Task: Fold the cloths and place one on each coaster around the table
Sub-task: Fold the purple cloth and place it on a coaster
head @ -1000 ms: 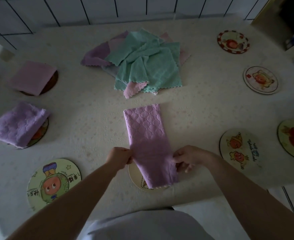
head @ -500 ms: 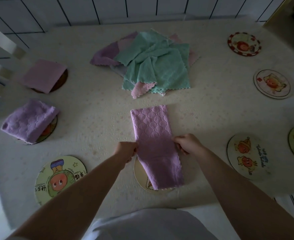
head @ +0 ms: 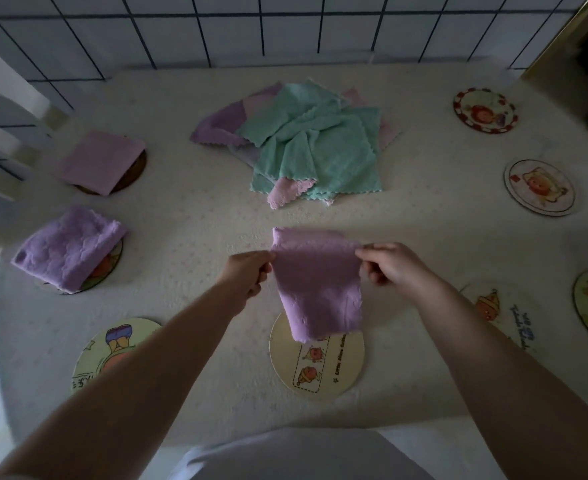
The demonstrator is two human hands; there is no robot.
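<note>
I've lifted the purple cloth off the table; my left hand and right hand pinch its side edges, lower end drooping over the coaster.

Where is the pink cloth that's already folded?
In the head view, the folded pink cloth lies on a dark coaster at the table's far left, just beyond the folded purple cloth.
</note>
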